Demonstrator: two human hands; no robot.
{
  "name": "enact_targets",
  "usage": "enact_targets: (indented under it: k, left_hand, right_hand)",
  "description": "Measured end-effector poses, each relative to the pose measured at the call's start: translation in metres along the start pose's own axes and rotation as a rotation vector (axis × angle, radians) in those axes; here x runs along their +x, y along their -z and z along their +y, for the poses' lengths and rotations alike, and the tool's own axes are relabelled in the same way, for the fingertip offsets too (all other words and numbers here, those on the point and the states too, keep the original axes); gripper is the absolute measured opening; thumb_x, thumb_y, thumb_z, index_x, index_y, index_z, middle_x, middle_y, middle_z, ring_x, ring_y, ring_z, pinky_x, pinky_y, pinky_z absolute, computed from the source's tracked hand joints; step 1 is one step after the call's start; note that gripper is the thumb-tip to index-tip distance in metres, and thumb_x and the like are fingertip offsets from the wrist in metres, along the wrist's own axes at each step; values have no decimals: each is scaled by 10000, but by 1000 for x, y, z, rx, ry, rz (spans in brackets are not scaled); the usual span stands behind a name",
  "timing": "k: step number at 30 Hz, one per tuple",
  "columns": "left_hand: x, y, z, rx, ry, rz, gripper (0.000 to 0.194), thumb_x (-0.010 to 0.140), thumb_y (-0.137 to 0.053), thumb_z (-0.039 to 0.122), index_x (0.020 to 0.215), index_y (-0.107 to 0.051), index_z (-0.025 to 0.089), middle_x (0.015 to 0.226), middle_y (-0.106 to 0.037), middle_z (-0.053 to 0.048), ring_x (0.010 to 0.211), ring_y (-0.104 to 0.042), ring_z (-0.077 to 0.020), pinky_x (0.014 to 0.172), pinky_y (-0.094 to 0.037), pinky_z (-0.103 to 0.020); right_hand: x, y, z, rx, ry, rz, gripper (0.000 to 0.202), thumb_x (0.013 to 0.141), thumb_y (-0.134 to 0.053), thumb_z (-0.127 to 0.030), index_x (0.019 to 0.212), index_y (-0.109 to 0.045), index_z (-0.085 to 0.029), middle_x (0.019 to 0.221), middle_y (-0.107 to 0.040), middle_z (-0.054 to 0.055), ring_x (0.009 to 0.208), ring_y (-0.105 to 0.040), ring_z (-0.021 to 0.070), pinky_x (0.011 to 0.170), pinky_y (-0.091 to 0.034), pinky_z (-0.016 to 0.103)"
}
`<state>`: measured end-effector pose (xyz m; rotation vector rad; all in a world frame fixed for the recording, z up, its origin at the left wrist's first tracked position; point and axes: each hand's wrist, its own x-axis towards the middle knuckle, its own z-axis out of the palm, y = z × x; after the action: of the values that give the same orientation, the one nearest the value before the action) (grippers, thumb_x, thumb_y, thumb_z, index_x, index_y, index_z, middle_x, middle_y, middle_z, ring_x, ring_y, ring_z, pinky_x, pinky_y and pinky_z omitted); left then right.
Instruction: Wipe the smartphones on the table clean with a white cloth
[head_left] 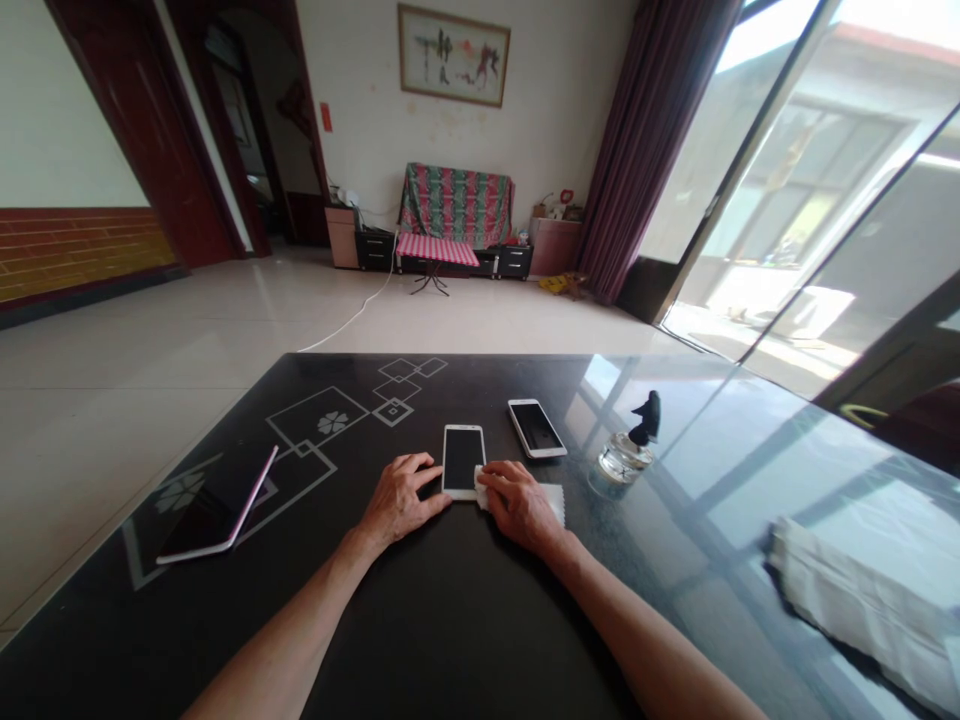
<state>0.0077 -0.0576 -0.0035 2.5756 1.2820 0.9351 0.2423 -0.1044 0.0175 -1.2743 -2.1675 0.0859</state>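
Note:
A white smartphone [463, 462] with a dark screen lies flat on the black table in front of me. My left hand [401, 495] grips its left side, thumb at the lower left corner and fingers along the edge. Pinched in my right hand [517, 500] is a white cloth [555, 499], which touches the phone's lower right edge and sticks out beyond my knuckles. Just right of this phone lies a second white smartphone [536, 428], screen up. A clear glass spray bottle [626, 458] with a black nozzle stands further right.
At the left of the black table [420, 640] a tablet-like device [219, 510] with a pinkish edge lies at a slant. A folded pale cloth [862, 605] rests at the right. Beyond the table are a tiled floor and a small checked folding table [437, 249].

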Motion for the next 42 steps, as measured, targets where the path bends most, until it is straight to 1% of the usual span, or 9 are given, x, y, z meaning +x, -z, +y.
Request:
enact_targets:
  k: [3, 7, 14, 17, 22, 25, 29, 34, 42]
  left_hand:
    - [0, -1, 0, 3, 5, -5, 372, 770, -673, 442, 1087, -704, 250, 1150, -628, -71, 1087, -550, -267, 959, -452, -437]
    - [0, -1, 0, -1, 11, -4, 378, 771, -671, 459, 1079, -709, 243, 1146, -629, -74, 1080, -554, -267, 965, -449, -432]
    - [1, 3, 4, -24, 30, -13, 377, 761, -682, 431, 1082, -712, 236, 1147, -626, -71, 1079, -551, -271, 953, -456, -434]
    - [1, 3, 3, -28, 35, -26, 388, 765, -672, 449, 1096, -707, 249, 1155, -621, -68, 1083, -546, -275, 955, -451, -437]
    - [1, 4, 3, -33, 45, -50, 389, 767, -668, 458, 1110, -699, 277, 1160, -616, -59, 1086, -534, -272, 947, -445, -431]
    - [1, 4, 4, -26, 56, -51, 382, 765, -670, 454, 1108, -699, 287, 1160, -616, -57, 1087, -531, -273, 950, -440, -432]
    - [1, 4, 4, -25, 63, -55, 389, 766, -665, 475, 1101, -702, 279, 1168, -615, -61, 1093, -530, -278, 953, -439, -436]
    - [1, 4, 3, -47, 60, -49, 397, 763, -668, 478, 1100, -704, 269, 1166, -616, -64, 1103, -528, -284, 955, -438, -440]
    - [0, 1, 2, -48, 38, -11, 376, 745, -693, 430, 1088, -709, 275, 1142, -623, -56, 1071, -545, -265, 955, -446, -432]
  right_hand:
    - [0, 2, -4, 6, 26, -8, 291, 881, -470, -139, 1061, -682, -225, 1106, -638, 71, 1011, -560, 189, 941, -448, 343]
    - [5, 3, -4, -40, 12, -31, 297, 880, -462, -126, 1052, -685, -220, 1080, -642, 70, 981, -568, 184, 936, -439, 334]
    - [33, -1, 10, -163, 10, -112, 265, 853, -468, -88, 948, -694, -189, 998, -657, 79, 931, -577, 185, 904, -435, 314]
    - [49, -7, 16, -191, 7, -124, 247, 856, -483, -100, 934, -695, -201, 1018, -658, 82, 948, -573, 195, 909, -429, 317]
    - [71, -25, 25, -195, -38, -97, 257, 871, -485, -120, 993, -694, -206, 1078, -648, 81, 996, -573, 199, 928, -416, 316]
    - [80, -33, 30, -184, -51, -79, 266, 890, -472, -131, 1017, -692, -208, 1108, -643, 82, 1006, -576, 193, 940, -409, 309]
    - [88, -36, 33, -195, -48, -91, 274, 896, -463, -131, 1025, -693, -206, 1115, -647, 82, 1019, -579, 194, 947, -407, 304]
    - [80, -32, 26, -182, -20, -92, 267, 900, -466, -141, 1034, -687, -207, 1121, -649, 81, 1032, -579, 198, 947, -415, 307]
    - [37, -11, -6, -119, 89, -139, 295, 884, -469, -127, 1087, -663, -219, 1153, -635, 80, 1055, -568, 208, 950, -434, 341]
